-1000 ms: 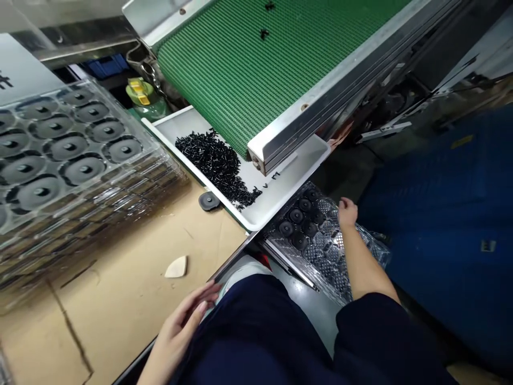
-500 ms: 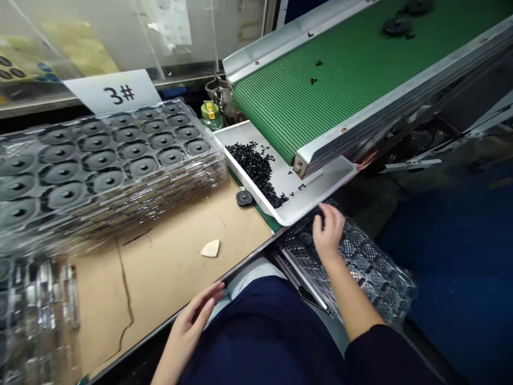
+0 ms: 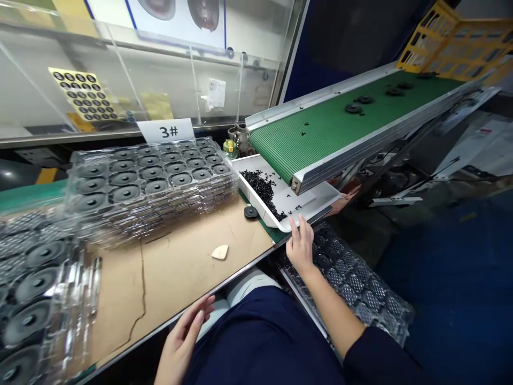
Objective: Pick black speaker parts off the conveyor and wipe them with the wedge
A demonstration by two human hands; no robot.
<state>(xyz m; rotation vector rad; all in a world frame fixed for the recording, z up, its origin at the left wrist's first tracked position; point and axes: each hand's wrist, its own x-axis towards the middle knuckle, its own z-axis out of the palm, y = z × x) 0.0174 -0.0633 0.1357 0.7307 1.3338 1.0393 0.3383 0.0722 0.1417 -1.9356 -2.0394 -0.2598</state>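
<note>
My right hand [image 3: 300, 243] reaches forward with fingers spread, its fingertips at the near corner of the white tray [image 3: 316, 200] and just above a clear blister tray [image 3: 360, 289] that holds a few black round parts. It grips nothing. My left hand [image 3: 186, 334] hangs open at the front edge of the cardboard-covered bench [image 3: 180, 267], over my lap, empty. A loose black round part [image 3: 250, 212] lies on the bench beside the white tray.
A green conveyor belt [image 3: 332, 125] carrying black round parts ends over the white tray, which holds a heap of small black pins [image 3: 262, 188]. Stacked clear trays of round parts [image 3: 152, 174] sit behind the cardboard, more at far left [image 3: 32, 289]. A small white wedge [image 3: 220, 252] lies on the cardboard.
My view has tilted upward. My right hand has moved left and up from the blister tray's middle to the white tray's corner. My left hand has hardly moved.
</note>
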